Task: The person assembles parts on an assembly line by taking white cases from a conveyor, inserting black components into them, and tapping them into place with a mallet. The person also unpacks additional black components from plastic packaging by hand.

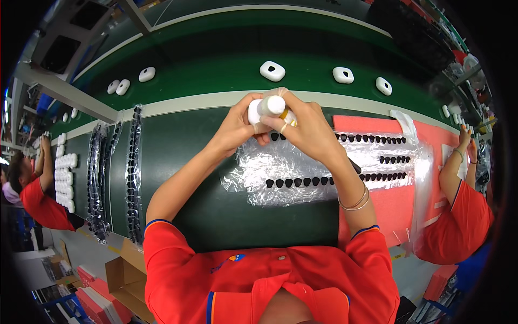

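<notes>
Both my hands are raised over the far side of the green work table, close together. My left hand [233, 129] is closed around a white rounded casing [253, 112], like those on the conveyor. Closed beside it, my right hand [313, 129] grips a white round-ended piece [274, 105] with a bit of yellow near it; its kind is unclear. Pale finger covers show on some fingertips. Below my hands, a clear plastic sheet [253, 197] carries rows of small black pieces [306, 182]. My right forearm crosses above the sheet and hides part of it.
Several white casings [272, 71] lie spaced along the green conveyor [205, 73] beyond the pale rail. Pink foam [372, 216] lies under the sheet at right. Strips of black pieces [133, 167] and stacked white casings [65, 183] stand left. Co-workers in red sit on both sides.
</notes>
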Demonstrator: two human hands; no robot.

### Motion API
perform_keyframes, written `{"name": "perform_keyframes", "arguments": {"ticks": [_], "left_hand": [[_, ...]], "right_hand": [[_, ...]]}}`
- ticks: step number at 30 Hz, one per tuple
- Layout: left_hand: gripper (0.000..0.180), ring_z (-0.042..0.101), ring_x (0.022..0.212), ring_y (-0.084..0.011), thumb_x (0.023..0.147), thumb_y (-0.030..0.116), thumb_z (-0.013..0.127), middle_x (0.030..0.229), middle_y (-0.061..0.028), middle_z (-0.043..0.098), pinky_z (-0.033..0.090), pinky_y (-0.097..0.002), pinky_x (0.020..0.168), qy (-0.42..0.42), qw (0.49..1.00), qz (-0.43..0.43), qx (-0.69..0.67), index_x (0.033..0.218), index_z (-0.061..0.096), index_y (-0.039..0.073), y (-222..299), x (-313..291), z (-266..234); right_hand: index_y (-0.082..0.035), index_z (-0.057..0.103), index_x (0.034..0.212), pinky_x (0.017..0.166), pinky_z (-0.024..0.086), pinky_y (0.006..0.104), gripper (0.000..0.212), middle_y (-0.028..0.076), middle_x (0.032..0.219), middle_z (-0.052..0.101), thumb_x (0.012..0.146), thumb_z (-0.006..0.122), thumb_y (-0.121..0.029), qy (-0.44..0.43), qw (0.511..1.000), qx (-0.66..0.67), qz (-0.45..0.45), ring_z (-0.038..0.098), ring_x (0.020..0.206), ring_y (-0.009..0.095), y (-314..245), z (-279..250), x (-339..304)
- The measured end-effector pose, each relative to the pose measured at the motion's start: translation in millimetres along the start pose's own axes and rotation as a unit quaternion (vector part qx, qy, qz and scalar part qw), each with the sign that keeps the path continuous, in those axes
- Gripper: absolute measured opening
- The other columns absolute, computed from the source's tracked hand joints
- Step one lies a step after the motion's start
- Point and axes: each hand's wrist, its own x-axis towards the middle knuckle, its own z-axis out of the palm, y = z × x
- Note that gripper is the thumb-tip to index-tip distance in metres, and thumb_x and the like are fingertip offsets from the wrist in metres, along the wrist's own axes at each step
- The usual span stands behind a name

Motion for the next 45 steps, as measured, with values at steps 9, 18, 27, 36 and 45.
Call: {"name": "perform_keyframes", "arguments": {"ticks": [9, 18, 27, 36, 45], "left_hand": [[0.045, 0.055, 0.087, -0.0165, 0.071, 0.025, 0.070, 0.097, -0.0081, 0.057, 0.045, -0.0287, 0.075, 0.220, 0.889, 0.058, 0.398, 0.107, 0.052, 0.007, -41, 66, -83], [0.075, 0.029, 0.118, -0.0373, 0.064, 0.039, 0.071, 0.127, -0.0233, 0.034, 0.024, -0.0463, 0.095, 0.268, 0.730, 0.158, 0.608, 0.125, 0.039, 0.008, -61, 73, -100], [0.096, 0.000, 0.129, -0.0434, 0.055, 0.047, 0.076, 0.137, -0.0311, 0.007, 0.006, -0.0503, 0.104, 0.038, 0.783, 0.047, 0.619, 0.132, 0.030, 0.011, -55, 18, -56], [0.066, 0.027, 0.123, -0.0412, 0.071, 0.040, 0.066, 0.132, -0.0295, 0.025, 0.032, -0.0441, 0.095, 0.462, 0.675, 0.073, 0.570, 0.124, 0.039, 0.010, -44, 69, -210], [0.078, 0.049, 0.102, -0.0330, 0.060, 0.026, 0.074, 0.115, -0.0184, 0.047, 0.037, -0.0473, 0.088, 0.525, 0.703, 0.001, 0.480, 0.124, 0.034, 0.009, -38, 73, -275]], "right_hand": [[0.002, 0.064, 0.075, 0.064, 0.046, 0.0363, 0.030, 0.020, 0.071, 0.062, 0.064, 0.074, -0.024, -0.050, 0.984, -0.128, 0.113, 0.061, 0.071, 0.031, 29, 12, 10], [0.004, 0.064, 0.076, 0.064, 0.046, 0.0387, 0.040, 0.021, 0.071, 0.061, 0.057, 0.077, -0.029, -0.093, 0.966, -0.176, 0.163, 0.060, 0.070, 0.034, 68, 37, 11], [0.004, 0.061, 0.068, 0.066, 0.047, 0.0394, 0.021, 0.024, 0.070, 0.059, 0.058, 0.063, -0.014, -0.147, 0.971, -0.115, 0.149, 0.059, 0.069, 0.036, 67, 24, 16], [0.005, 0.060, 0.087, 0.036, 0.038, 0.0237, 0.025, 0.007, 0.060, 0.057, 0.067, 0.061, -0.009, -0.100, 0.979, 0.025, 0.173, 0.049, 0.041, 0.010, 31, -8, 9], [0.003, 0.062, 0.092, 0.068, 0.047, 0.0316, 0.028, 0.016, 0.079, 0.064, 0.065, 0.063, -0.007, -0.104, 0.986, 0.008, 0.131, 0.062, 0.071, 0.024, 13, -17, 8]]}}
